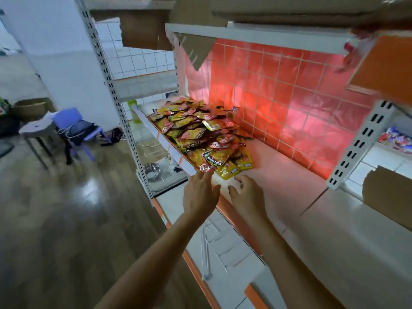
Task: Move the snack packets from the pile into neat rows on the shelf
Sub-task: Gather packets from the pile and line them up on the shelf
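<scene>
Both hands were empty. The fingers (204, 178) of the left hand (200, 195) were stretched out almost straight and close together. Their tips were at the near edge of a red packet (204, 167), but whether they touched it I could not tell. The fingers (242, 180) of the right hand (248, 197) were loosely curled and spread, gripping nothing. They hovered just beside the corner of a yellow packet (227, 172) without clearly reaching it.

Those two packets formed the near end of the pile (196, 132), which lay straight ahead of both hands on the shelf (283, 175). Its long axis ran away from the fingers, following the shelf's front edge toward the far left, and it was heaped highest in the middle. The left hand seemed the nearer of the two, lined up with the front edge; the right came in slightly to the pile's right.

Bare shelf stretched from the pile's right side to the red tiled wall (278, 90), and no rows showed there yet. The task looked barely begun, and the near end was probably the easiest place to lift from.
</scene>
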